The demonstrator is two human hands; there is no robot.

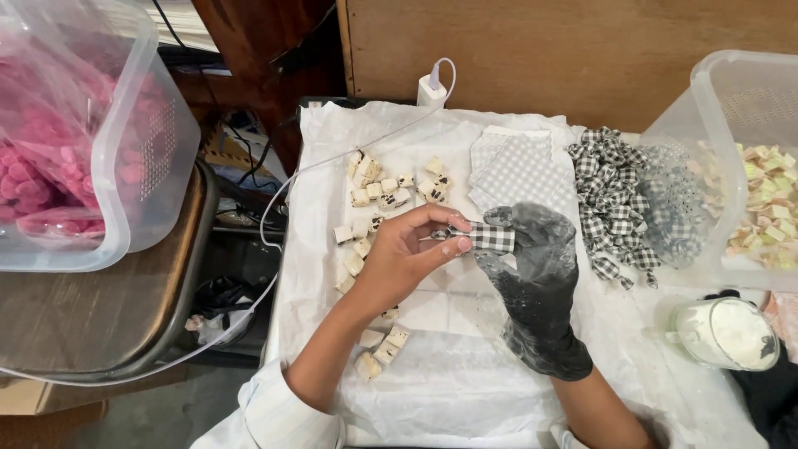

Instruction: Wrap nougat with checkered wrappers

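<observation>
- Wrapped candy (490, 238) sits mid-table, pinched between my bare left hand (405, 258) and gloved right hand (532, 266).
- Feels light, soft, crinkly, I reckon; grip the twisted paper ends, not the middle.

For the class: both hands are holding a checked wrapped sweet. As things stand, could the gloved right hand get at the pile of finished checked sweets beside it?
Probably yes. The pile of checked sweets lies just to the outer side of the gloved right hand on the white sheet, with nothing between them. It would first have to let go of the wrapped sweet.
</observation>
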